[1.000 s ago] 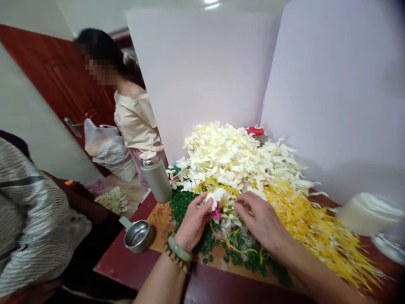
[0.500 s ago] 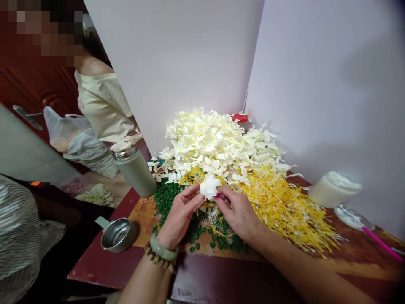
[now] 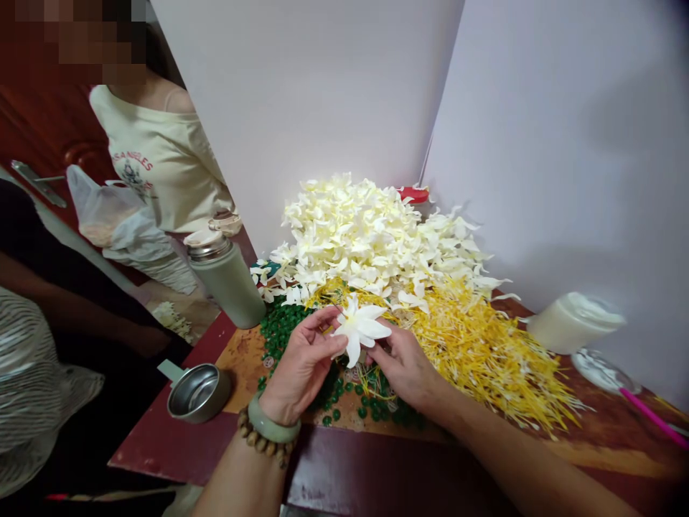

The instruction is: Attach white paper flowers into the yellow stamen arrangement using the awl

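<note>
pinching a soft white fabric flower (image 3: 359, 328), left hand (image 3: 299, 366), right hand (image 3: 408, 366)

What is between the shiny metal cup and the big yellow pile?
In the head view, small green beads lie between the metal cup and yellow strand pile, under both hands.
</note>
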Motion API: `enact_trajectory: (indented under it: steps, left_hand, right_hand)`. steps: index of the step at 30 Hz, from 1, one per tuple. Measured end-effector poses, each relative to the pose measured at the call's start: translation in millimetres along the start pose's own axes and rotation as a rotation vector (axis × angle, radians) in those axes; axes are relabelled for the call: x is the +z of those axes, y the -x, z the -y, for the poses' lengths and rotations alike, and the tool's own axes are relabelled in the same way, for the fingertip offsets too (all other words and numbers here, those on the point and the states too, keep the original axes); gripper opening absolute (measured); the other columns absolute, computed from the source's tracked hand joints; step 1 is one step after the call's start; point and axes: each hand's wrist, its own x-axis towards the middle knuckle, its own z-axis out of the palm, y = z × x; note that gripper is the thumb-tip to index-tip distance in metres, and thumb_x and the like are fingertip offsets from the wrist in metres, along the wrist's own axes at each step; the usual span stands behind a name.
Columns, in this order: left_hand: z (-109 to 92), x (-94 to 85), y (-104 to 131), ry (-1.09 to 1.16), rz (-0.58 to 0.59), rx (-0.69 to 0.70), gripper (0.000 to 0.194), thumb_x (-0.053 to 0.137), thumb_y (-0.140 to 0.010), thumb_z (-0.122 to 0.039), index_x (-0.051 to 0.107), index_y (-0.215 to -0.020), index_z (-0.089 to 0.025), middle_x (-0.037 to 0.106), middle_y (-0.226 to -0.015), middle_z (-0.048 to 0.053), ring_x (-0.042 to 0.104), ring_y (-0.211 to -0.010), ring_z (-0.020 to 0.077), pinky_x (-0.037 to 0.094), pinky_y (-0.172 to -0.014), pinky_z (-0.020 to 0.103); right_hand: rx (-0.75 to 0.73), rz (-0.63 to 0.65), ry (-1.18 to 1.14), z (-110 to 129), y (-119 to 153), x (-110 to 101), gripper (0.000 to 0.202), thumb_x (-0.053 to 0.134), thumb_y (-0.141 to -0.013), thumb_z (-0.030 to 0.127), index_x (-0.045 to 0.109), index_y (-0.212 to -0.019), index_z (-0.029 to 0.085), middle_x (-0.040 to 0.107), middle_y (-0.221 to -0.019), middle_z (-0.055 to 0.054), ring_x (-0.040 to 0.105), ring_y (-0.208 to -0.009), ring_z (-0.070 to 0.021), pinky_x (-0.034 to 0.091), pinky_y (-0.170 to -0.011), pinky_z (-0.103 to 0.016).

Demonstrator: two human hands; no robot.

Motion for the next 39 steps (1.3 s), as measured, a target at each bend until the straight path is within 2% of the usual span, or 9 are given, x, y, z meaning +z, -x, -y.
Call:
enact_trajectory:
  steps: [5,9,14,17,20,25,30,33,39]
  left_hand:
    - [0,-1.9,-1,0.005,0.035,-0.005,0.052,0.067,-0.061,-0.003,0.056,-0.107,-0.022,0.057,-0.096,0.001,0.056,-0.082,0.0109,0.044,-0.073,0.020]
    - [-1,-2.4,-1,-0.023,0.061,0.019,0.051,0.066,-0.063,-0.004,0.055,-0.109,-0.022,0.058,-0.102,0.002,0.056,-0.089,0.0121,0.042,-0.080,0.021]
    - [-3,-3.9,0,-0.127,0.076,0.040,0.032,0.059,-0.070,-0.007,0.060,-0.099,-0.018,0.059,-0.098,0.002,0.054,-0.087,0.0111,0.040,-0.081,0.020]
    - [-2,-4.1,0,-0.206,0.096,0.060,0.034,0.059,-0.067,-0.006,0.059,-0.100,-0.017,0.057,-0.108,0.004,0.051,-0.096,0.0146,0.039,-0.084,0.022]
    - [2,-3.2,-2,-0.292,0.088,0.075,0.036,0.065,-0.063,-0.006,0.059,-0.096,-0.019,0.052,-0.119,0.004,0.049,-0.103,0.0168,0.038,-0.085,0.023]
    - [8,-1.0,-5,-0.373,0.052,0.083,0.032,0.070,-0.063,-0.013,0.060,-0.092,-0.019,0.062,-0.091,0.001,0.055,-0.087,0.0124,0.041,-0.079,0.022]
    - [8,-0.9,-5,-0.346,-0.040,0.037,0.025,0.069,-0.066,-0.021,0.061,-0.090,-0.018,0.066,-0.082,0.001,0.058,-0.075,0.0094,0.043,-0.071,0.019]
    - [7,-0.8,-6,-0.303,-0.073,0.021,0.017,0.065,-0.070,-0.025,0.063,-0.085,-0.017,0.066,-0.076,-0.001,0.057,-0.068,0.0083,0.044,-0.066,0.019]
    - [6,1.9,-4,-0.155,-0.025,-0.069,0.007,0.060,-0.075,-0.022,0.064,-0.080,-0.018,0.067,-0.081,-0.001,0.060,-0.074,0.0102,0.048,-0.072,0.025]
  right_hand:
    - [0.079,0.058,-0.233,-1,-4,3,0.017,0.047,-0.082,0.029,0.052,-0.071,0.017,0.053,-0.062,0.001,0.049,-0.055,-0.0108,0.040,-0.054,-0.023]
    - [0.173,0.039,-0.335,5,-5,2,0.013,0.052,-0.078,0.029,0.055,-0.081,0.017,0.057,-0.064,0.000,0.049,-0.051,-0.0093,0.039,-0.048,-0.022]
    - [0.233,-0.023,-0.264,9,-5,-3,0.013,0.051,-0.077,0.028,0.054,-0.076,0.016,0.055,-0.054,0.002,0.042,-0.043,-0.0070,0.033,-0.043,-0.020]
    - [0.250,-0.085,-0.188,9,-5,-5,0.013,0.050,-0.075,0.026,0.055,-0.072,0.016,0.050,-0.049,0.004,0.043,-0.043,-0.0076,0.031,-0.043,-0.020]
    - [0.195,-0.135,-0.039,9,-3,-6,0.014,0.048,-0.075,0.025,0.055,-0.067,0.016,0.041,-0.047,0.006,0.036,-0.042,-0.0070,0.026,-0.041,-0.020]
    - [0.004,-0.247,0.421,16,4,-9,0.014,0.046,-0.074,0.019,0.055,-0.064,0.019,0.037,-0.047,0.006,0.032,-0.043,-0.0075,0.024,-0.045,-0.022]
    - [-0.126,-0.307,0.692,22,8,-10,0.014,0.046,-0.074,0.018,0.058,-0.068,0.019,0.044,-0.049,0.004,0.038,-0.046,-0.0105,0.027,-0.049,-0.025]
    - [-0.193,-0.342,0.716,21,7,-10,0.015,0.046,-0.077,0.018,0.059,-0.072,0.018,0.054,-0.057,0.000,0.046,-0.054,-0.0135,0.033,-0.056,-0.026]
    - [-0.301,-0.397,0.476,15,4,-10,0.013,0.047,-0.083,0.019,0.059,-0.087,0.017,0.062,-0.079,-0.003,0.054,-0.073,-0.0146,0.040,-0.069,-0.027]
